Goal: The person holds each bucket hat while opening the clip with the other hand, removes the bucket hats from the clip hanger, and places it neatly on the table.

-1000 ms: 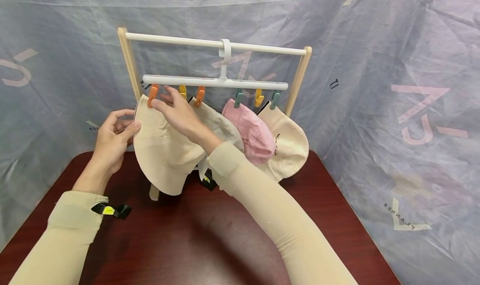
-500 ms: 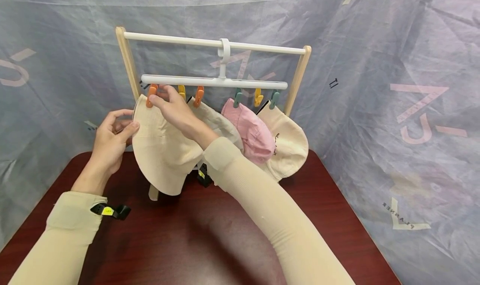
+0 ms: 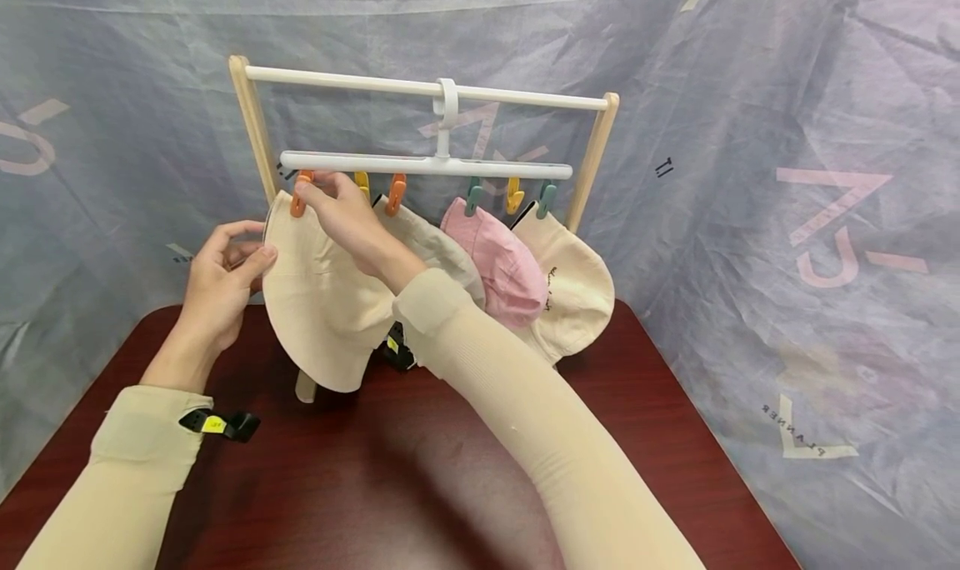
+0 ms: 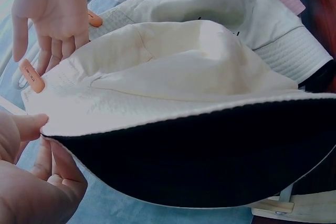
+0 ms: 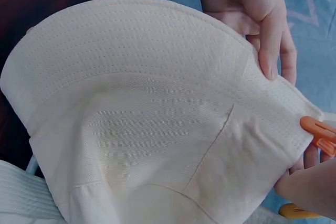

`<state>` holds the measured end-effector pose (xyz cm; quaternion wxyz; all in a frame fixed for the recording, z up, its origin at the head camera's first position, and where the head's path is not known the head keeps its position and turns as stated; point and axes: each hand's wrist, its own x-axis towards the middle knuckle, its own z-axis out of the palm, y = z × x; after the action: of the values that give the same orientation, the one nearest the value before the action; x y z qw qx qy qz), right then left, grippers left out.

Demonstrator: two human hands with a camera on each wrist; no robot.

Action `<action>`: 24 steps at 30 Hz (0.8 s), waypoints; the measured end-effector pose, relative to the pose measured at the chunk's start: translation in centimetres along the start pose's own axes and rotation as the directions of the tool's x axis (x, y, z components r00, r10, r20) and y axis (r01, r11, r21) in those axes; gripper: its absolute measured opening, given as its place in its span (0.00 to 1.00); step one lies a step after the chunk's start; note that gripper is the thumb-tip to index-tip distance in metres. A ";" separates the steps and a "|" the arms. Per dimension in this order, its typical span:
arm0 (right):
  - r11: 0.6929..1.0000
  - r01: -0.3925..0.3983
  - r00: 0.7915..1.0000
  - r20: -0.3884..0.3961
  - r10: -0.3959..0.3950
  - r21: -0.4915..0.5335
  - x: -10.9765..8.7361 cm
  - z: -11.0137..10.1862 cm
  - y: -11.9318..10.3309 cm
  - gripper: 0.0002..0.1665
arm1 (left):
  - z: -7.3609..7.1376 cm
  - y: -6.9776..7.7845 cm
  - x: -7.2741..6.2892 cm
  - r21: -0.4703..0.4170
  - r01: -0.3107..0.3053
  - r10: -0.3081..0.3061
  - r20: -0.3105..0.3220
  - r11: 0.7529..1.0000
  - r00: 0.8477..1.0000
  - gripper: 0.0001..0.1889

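Observation:
A cream bucket hat [image 3: 318,303] hangs by its brim from an orange clip [image 3: 298,207] at the left end of a white hanger [image 3: 360,163]. My left hand [image 3: 217,291] pinches the brim edge below that clip, thumb on the cream side and fingers on the dark underside, as the left wrist view shows. At the orange clip, my right hand [image 3: 352,224] has its thumb on the upper end, with the other fingers behind. The right wrist view shows stitched brim rows [image 5: 131,40] and the orange clip [image 5: 318,132] at the brim corner.
To the right hang a grey-white hat [image 3: 442,249], a pink hat [image 3: 498,262] and a cream hat with lettering [image 3: 581,295]. Yellow clips, one being a yellow clip [image 3: 514,197], hold nothing visible. A wooden-sided rack [image 3: 596,162] stands on the dark red table [image 3: 360,487].
My right thumb has moved up along the orange clip to its upper end. The left hand keeps its pinch on the brim, and the head view has shifted slightly.

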<state>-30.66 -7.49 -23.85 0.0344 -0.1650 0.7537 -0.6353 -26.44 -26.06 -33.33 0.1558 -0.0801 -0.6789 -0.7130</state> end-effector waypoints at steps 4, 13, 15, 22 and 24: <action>1.000 -0.021 1.000 -0.010 0.021 0.003 0.1 0.2 -0.1 0.25 | 0.0 0.0 -0.1 -0.016 -0.006 0.006 -0.001 1.000 1.000 0.21; 1.000 -0.016 1.000 -0.016 0.017 0.026 0.2 0.4 0.2 0.27 | 0.2 0.0 -0.2 -0.045 -0.009 0.009 -0.007 0.999 1.000 0.20; 1.000 -0.015 1.000 -0.026 0.016 0.028 0.2 0.4 0.2 0.27 | 0.2 0.0 -0.2 -0.048 -0.009 0.008 -0.007 0.999 1.000 0.20; 1.000 -0.001 0.996 -0.084 0.003 0.029 0.2 0.8 0.3 0.24 | 0.3 0.0 -0.3 -0.046 -0.015 0.015 -0.013 0.999 1.000 0.20; 0.999 0.001 0.995 -0.099 0.002 0.035 0.1 0.9 0.4 0.23 | 0.3 0.1 -0.4 -0.044 -0.017 0.016 -0.015 0.999 1.000 0.20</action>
<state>-30.63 -8.36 -24.39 0.0000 -0.1325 0.7433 -0.6557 -26.10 -25.68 -33.39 0.1650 -0.0838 -0.6611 -0.7271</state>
